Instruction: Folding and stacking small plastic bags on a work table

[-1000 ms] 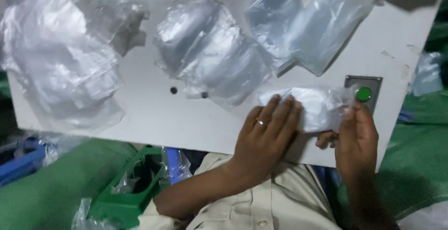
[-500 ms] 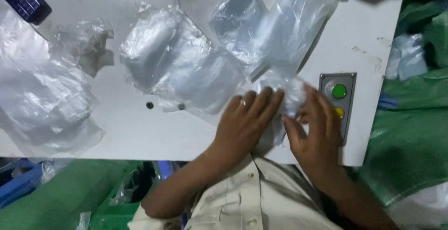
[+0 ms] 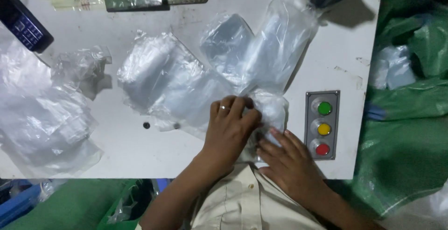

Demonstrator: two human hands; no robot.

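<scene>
My left hand (image 3: 229, 129), a ring on one finger, lies palm down on a small clear plastic bag (image 3: 269, 108) with something white inside, near the front edge of the white table (image 3: 140, 150). My right hand (image 3: 285, 157) rests flat beside it, fingers spread, pressing the bag's lower right part. The bag is mostly hidden under both hands. Further clear plastic bags (image 3: 168, 83) lie just behind and to the left of my left hand.
A grey panel with green, yellow and red buttons (image 3: 323, 125) sits right of my hands. A heap of clear bags (image 3: 42, 118) fills the left side, with a dark keypad device (image 3: 25, 24) at the top left. Green sacks (image 3: 410, 118) stand right of the table.
The view has shifted, so the table sits higher in frame. My hands went from holding the bag up by its ends to pressing it flat on the table, closer together.
</scene>
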